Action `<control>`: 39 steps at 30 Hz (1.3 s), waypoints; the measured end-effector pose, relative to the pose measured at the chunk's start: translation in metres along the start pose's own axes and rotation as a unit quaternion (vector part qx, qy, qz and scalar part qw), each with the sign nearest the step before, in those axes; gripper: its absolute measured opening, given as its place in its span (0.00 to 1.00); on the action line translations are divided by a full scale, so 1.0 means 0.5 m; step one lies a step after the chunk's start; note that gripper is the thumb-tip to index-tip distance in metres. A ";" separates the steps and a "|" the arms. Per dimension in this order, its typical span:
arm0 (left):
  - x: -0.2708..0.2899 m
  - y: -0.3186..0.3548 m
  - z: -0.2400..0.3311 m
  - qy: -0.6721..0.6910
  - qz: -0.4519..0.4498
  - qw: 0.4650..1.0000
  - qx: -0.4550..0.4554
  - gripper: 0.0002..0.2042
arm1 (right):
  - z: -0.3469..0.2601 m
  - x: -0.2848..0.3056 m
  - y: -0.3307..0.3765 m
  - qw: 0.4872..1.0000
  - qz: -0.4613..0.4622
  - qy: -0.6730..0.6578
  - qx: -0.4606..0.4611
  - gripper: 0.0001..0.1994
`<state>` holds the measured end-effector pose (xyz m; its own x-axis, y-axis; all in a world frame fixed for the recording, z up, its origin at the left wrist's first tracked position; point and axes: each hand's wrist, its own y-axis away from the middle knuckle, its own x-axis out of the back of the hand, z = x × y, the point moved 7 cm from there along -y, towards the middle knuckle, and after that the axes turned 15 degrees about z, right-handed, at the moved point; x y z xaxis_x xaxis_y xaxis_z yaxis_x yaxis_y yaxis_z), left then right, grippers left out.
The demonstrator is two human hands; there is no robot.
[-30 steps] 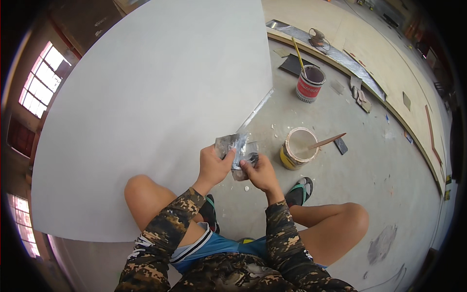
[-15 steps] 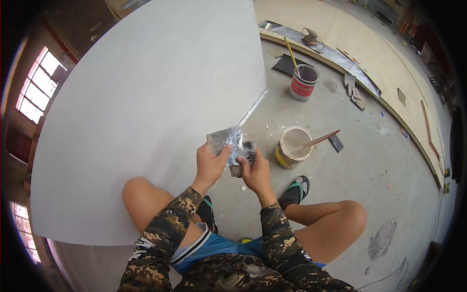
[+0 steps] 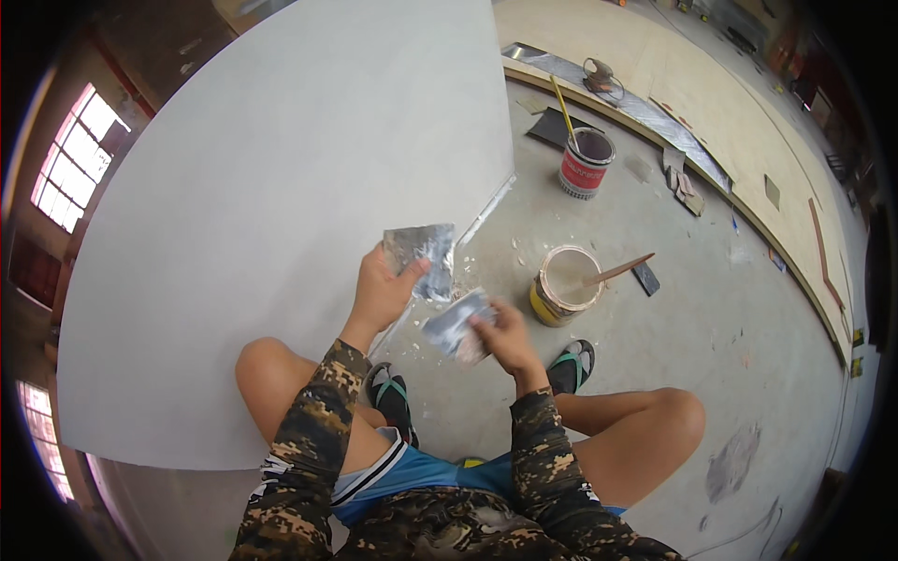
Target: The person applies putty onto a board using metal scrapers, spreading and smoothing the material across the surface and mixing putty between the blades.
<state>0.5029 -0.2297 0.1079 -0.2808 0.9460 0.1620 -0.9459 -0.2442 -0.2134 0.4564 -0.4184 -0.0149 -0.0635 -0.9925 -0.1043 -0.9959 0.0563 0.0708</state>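
Between the thumb and fingers of my left hand (image 3: 379, 294) is a flat grey metal putty scraper (image 3: 421, 254), smeared with white filler. My right hand (image 3: 508, 337) grips a second putty scraper (image 3: 458, 323), slightly blurred, also carrying whitish paste. The two blades are close together but apart, the right one lower and nearer me. Both are held over the edge of a large white panel (image 3: 309, 168), where a whitish strip (image 3: 486, 210) runs along the border. To the right of my right hand stands an open yellow-labelled can (image 3: 552, 304) with a wooden stick (image 3: 622, 267) leaning in it.
A red-labelled can (image 3: 582, 173) holding a yellow-handled tool (image 3: 562, 103) stands farther off. Beyond it lies a pale board (image 3: 692, 84) with a metal strip and a sander (image 3: 599, 75). Scraps (image 3: 686, 187) and a dark block (image 3: 645, 278) lie on the grey floor (image 3: 673, 337).
The scrapers have separated from their overlap. My left hand has moved a little left and up; my right hand has moved right and down, its blade now tilted.
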 end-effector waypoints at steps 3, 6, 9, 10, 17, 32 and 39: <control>0.027 -0.013 -0.012 -0.018 0.082 0.996 -0.030 0.14 | 0.014 0.017 -0.011 0.940 0.062 -0.297 -0.155 0.13; 0.036 -0.019 -0.029 -0.103 0.086 0.990 -0.042 0.15 | -0.008 -0.016 -0.007 0.929 0.006 -0.328 -0.173 0.14; 0.026 -0.008 -0.037 -0.059 0.075 0.995 -0.009 0.15 | -0.003 -0.035 -0.002 0.937 0.009 -0.295 -0.188 0.11; 0.026 -0.004 -0.036 -0.059 0.073 0.996 -0.009 0.15 | 0.006 -0.039 -0.003 0.938 0.030 -0.280 -0.200 0.10; 0.011 0.035 -0.017 -0.185 -0.089 0.977 -0.053 0.18 | 0.013 -0.030 -0.014 0.939 0.089 -0.277 -0.183 0.09; -0.042 0.054 -0.018 0.203 0.037 0.973 0.103 0.17 | -0.165 -0.031 0.076 0.926 0.302 0.081 0.213 0.09; -0.030 0.034 -0.032 0.074 0.013 0.997 0.021 0.20 | -0.055 -0.029 0.054 0.935 0.147 0.279 0.161 0.10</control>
<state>0.4938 -0.2446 0.0865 -0.2817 0.9594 0.0130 -0.9452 -0.2751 -0.1756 0.4323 -0.4053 0.0157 -0.3841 -0.8254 0.4138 -0.9140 0.2765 -0.2970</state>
